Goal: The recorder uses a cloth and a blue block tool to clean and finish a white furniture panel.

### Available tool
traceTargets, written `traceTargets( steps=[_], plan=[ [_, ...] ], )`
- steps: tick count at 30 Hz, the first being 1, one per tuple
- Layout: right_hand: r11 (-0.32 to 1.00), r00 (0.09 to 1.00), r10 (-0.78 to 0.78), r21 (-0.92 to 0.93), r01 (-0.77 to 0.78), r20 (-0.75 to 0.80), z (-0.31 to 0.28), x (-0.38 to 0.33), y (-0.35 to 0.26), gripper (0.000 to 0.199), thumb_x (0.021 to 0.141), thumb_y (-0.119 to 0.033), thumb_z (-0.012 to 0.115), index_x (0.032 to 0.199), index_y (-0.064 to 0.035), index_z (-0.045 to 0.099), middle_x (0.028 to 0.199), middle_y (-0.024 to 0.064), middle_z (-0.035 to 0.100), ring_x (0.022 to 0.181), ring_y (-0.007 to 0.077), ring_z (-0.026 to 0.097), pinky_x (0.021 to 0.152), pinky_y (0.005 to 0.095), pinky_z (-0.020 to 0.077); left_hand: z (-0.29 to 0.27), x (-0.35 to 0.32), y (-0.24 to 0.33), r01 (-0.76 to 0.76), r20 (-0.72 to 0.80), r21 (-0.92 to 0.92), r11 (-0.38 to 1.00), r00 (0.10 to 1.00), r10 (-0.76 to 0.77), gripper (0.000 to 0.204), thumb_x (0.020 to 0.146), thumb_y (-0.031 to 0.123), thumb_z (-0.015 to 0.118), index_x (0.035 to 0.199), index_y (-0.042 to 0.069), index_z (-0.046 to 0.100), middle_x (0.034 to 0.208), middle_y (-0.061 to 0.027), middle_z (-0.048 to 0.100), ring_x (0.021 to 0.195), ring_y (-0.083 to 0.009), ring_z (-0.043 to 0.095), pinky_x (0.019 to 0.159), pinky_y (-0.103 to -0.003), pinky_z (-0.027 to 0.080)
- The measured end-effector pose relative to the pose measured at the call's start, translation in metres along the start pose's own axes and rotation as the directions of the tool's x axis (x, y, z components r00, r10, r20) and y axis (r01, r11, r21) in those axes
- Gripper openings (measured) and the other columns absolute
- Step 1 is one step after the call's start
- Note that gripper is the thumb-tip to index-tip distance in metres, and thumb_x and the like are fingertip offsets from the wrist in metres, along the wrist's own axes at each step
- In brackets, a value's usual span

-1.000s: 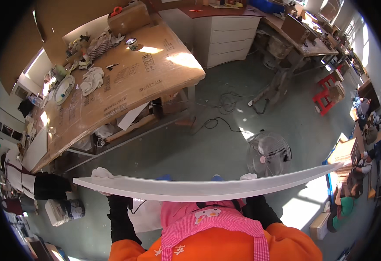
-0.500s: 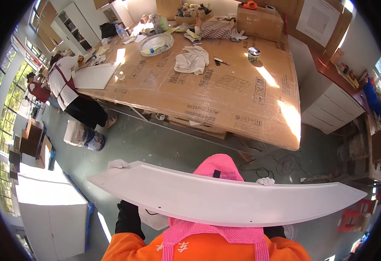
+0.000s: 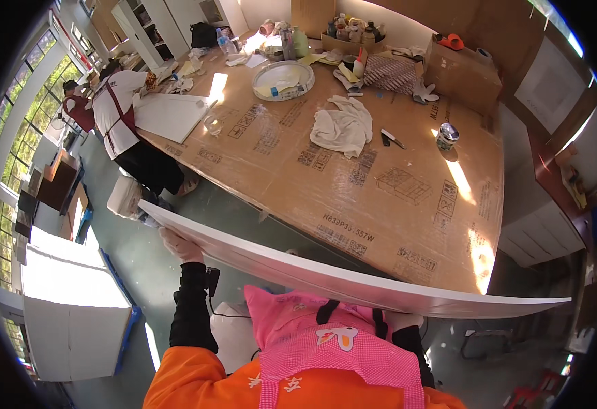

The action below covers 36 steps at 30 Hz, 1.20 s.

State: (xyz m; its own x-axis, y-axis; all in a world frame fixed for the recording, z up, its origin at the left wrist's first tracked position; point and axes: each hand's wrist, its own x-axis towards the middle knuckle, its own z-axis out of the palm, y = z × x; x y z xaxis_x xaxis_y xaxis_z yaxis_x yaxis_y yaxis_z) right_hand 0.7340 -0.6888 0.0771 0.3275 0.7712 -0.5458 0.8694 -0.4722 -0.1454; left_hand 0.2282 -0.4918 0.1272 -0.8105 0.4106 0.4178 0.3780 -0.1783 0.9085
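A long white panel (image 3: pixel 298 266) spans the view in front of my body, tipped so that mostly its long narrow edge faces up. My left hand (image 3: pixel 181 245), in a whitish glove, grips it near its left end. On the near side of the panel, right of the pink apron (image 3: pixel 312 341), is my right hand (image 3: pixel 405 320), also gloved. It presses against the panel's lower side, and its fingertips are hidden behind the panel. The panel's far side lies close to the front edge of a cardboard-covered table (image 3: pixel 394 198); I cannot tell whether they touch.
On the table lie a white cloth (image 3: pixel 342 127), a knife (image 3: pixel 393 139), a small can (image 3: pixel 448 135) and a round tray (image 3: pixel 302 92). Boxes and bottles line its back. A person (image 3: pixel 124 116) works over another white board (image 3: pixel 169 117) at left. A white cabinet (image 3: pixel 73 334) stands lower left.
The panel has tipped from its broad face showing to nearly edge-on and has moved forward, closer to the table. Both hands moved with it, shifting from its far edge to its near side.
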Motion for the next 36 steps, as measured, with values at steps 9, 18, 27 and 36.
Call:
traceTargets(
  steps=[9,18,27,36],
  plan=[
    [0.938,0.945,0.302,-0.214,-0.272,0.123,-0.016,0.048,-0.108,0.053,0.097,-0.051,0.041,0.139,-0.0234,0.057,0.136,0.0099,0.062,0.125,0.0325,0.058,0.098,0.0465,0.0503,0.189,0.068,-0.081,0.108,0.631,0.270,0.957,0.730,-0.261,0.064,0.103,0.049,0.038,0.097,-0.007,0.067,0.085,-0.0119,0.070,0.082,-0.0210,0.064,0.073,-0.036,0.046],
    [0.873,0.948,0.304,0.426,-0.238,-0.094,0.029,0.102,-0.118,0.055,0.099,-0.048,0.039,0.135,-0.0100,0.054,0.130,0.0128,0.062,0.119,0.0298,0.058,0.098,0.0449,0.0484,0.284,0.130,-0.163,-0.131,0.794,0.579,0.805,0.316,-0.520,0.064,0.095,0.054,0.042,0.099,-0.005,0.067,0.099,-0.0288,0.066,0.094,-0.0443,0.063,0.083,-0.048,0.046],
    [0.587,0.837,0.301,0.603,-0.540,0.457,-0.120,0.105,-0.177,0.055,0.098,-0.049,0.050,0.092,0.0039,0.063,0.066,0.0106,0.065,0.054,0.0202,0.065,0.049,0.0312,0.0518,0.312,0.139,-0.136,-0.487,0.805,0.587,0.647,0.271,-0.527,0.066,0.087,0.062,0.055,0.097,-0.001,0.070,0.102,-0.0254,0.070,0.101,-0.0425,0.065,0.088,-0.048,0.049],
    [0.392,0.956,0.210,0.913,0.111,-0.207,-0.228,0.361,-0.202,0.038,0.096,-0.038,0.058,0.087,-0.0025,0.065,0.070,0.0057,0.065,0.047,0.0090,0.054,0.040,0.0234,0.0352,0.321,0.137,-0.125,-0.348,0.722,0.691,0.634,0.278,-0.634,0.060,0.086,0.055,0.061,0.090,-0.005,0.069,0.081,-0.0209,0.069,0.081,-0.0354,0.068,0.076,-0.043,0.051]
  ],
)
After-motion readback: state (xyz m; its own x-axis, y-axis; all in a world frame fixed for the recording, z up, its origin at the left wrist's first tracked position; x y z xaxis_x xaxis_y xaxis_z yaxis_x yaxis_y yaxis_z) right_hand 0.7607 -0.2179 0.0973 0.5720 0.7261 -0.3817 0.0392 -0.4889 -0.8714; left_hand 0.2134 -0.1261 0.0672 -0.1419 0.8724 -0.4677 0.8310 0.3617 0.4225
